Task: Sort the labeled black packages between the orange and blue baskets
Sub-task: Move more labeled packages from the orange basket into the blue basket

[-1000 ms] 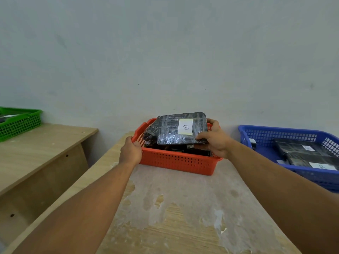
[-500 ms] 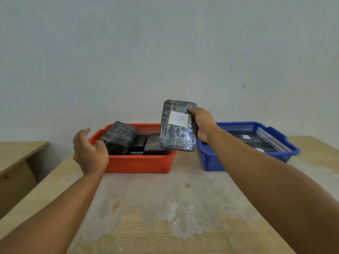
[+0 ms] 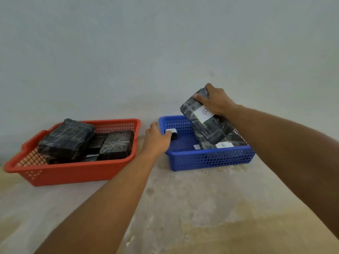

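My right hand grips the top end of a black wrapped package with a white label marked B, tilted, its lower end inside the blue basket. Another B-labelled package lies flat in that basket, and a small black item sits at its back left. My left hand rests on the blue basket's left rim, fingers curled over the edge. The orange basket to the left holds several black packages.
Both baskets stand on a worn wooden table with whitish patches, close to a plain pale wall. A narrow gap separates the two baskets.
My right hand carried the B package from the orange basket rightward and down into the blue basket. My left hand let go of the orange basket and moved to the blue basket's rim.
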The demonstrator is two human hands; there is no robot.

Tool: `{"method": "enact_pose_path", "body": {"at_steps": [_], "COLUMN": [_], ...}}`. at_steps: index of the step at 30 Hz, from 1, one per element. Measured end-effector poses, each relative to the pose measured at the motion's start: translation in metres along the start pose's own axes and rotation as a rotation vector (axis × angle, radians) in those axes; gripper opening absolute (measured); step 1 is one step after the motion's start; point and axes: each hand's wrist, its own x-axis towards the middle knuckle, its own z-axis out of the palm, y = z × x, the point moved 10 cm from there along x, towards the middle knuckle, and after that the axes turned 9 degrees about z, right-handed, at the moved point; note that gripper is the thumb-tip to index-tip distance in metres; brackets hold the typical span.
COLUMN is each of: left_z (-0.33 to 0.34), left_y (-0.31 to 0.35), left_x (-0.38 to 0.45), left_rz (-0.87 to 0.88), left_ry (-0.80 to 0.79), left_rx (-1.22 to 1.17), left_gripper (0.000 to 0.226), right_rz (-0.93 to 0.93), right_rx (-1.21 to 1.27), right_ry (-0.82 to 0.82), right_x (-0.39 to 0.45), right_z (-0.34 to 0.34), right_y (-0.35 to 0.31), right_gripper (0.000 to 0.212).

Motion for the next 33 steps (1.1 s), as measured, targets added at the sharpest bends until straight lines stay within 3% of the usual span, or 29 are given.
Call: {"method": "enact_pose_path", "body": {"at_steps": [6, 9, 13, 15, 18, 20, 25, 33], "left_z": [0.039, 0.039, 0.037, 0.036, 0.035, 0.034, 0.032, 0.033], "left_y": [-0.018, -0.021, -0.02, -0.019, -0.018, -0.017, -0.014, -0.017], "left_x": [0.006, 0.008, 0.004, 0.002, 0.0, -0.002, -0.005, -0.002], "left_rz": [-0.014, -0.011, -0.006, -0.016, -0.028, -0.043, -0.047, -0.055], "left_ry": [-0.056, -0.058, -0.04, -0.041, -0.052, -0.057, -0.057, -0.059], "left_rx": [-0.059, -0.077, -0.088, -0.07, -0.064, -0.062, -0.045, -0.034], "left_gripper": [0.071, 0.072, 0.072, 0.073, 0.073, 0.074, 0.075, 0.075], "right_rz": [-0.126, -0.2, -0.242, -0.217, -0.153, -0.114, -0.189, -0.058], "right_rx": [-0.184, -0.187, -0.288, -0.314, -0.49, -0.603, -0.547, -0.358], "right_ry": [-0.279, -0.286, -0.273, -0.277, -0.352, -0.399, -0.334, -0.293], "right_x": [0.037, 0.041, 0.038, 0.03, 0.009, -0.009, -0.027, -0.027], "right_z": [0.047, 0.068, 0.084, 0.076, 0.065, 0.063, 0.06, 0.055], "right_y": [0.032, 0.039, 0.048, 0.045, 0.05, 0.064, 0.082, 0.122], "right_gripper": [0.057, 0.058, 0.036, 0.052, 0.097, 0.107, 0.068, 0.066]}}
